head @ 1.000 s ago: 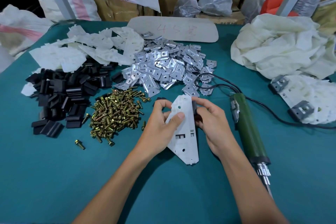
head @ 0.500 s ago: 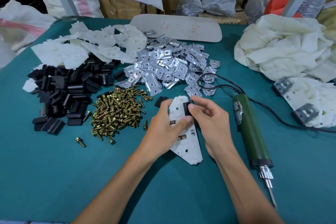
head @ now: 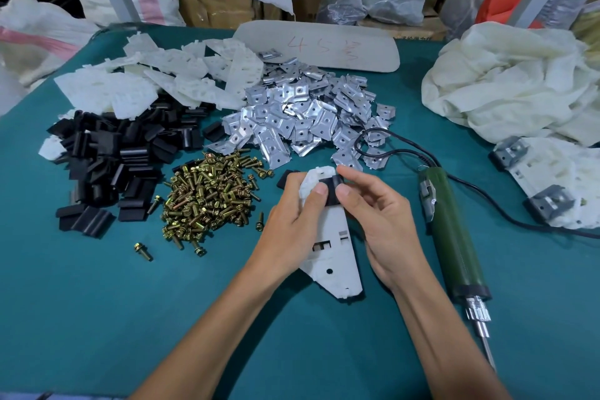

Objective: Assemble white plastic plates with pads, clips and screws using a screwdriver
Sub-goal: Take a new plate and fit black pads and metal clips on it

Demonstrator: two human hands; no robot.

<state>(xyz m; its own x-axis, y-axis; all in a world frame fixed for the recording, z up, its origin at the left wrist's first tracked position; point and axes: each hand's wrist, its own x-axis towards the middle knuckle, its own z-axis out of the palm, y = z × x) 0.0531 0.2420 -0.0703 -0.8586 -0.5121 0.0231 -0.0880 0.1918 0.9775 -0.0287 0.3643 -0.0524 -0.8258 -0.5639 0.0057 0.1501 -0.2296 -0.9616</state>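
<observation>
A white plastic plate (head: 337, 256) lies lengthwise on the teal table at centre. My left hand (head: 292, 221) grips its upper left edge, thumb on top. My right hand (head: 373, 208) pinches a black pad (head: 331, 190) sitting on the plate's far end, between both thumbs. Left of my hands lie a heap of brass screws (head: 207, 198) and a pile of black pads (head: 110, 166). Metal clips (head: 305, 117) are heaped beyond the plate, loose white plates (head: 156, 81) at the far left. The green electric screwdriver (head: 454, 237) lies right of my right hand, bit pointing toward me.
Finished plates with clips (head: 558, 182) lie at the right edge below a crumpled white bag (head: 506, 84). The screwdriver's black cord (head: 389, 146) loops by the clips. A grey board (head: 318, 45) lies at the back. One stray screw (head: 143, 251) sits left of my forearm. Boxes and bags stand behind.
My right hand has brought the black pad from the plate's right edge onto its far end, and both thumbs now meet at the pad. The plate has barely shifted.
</observation>
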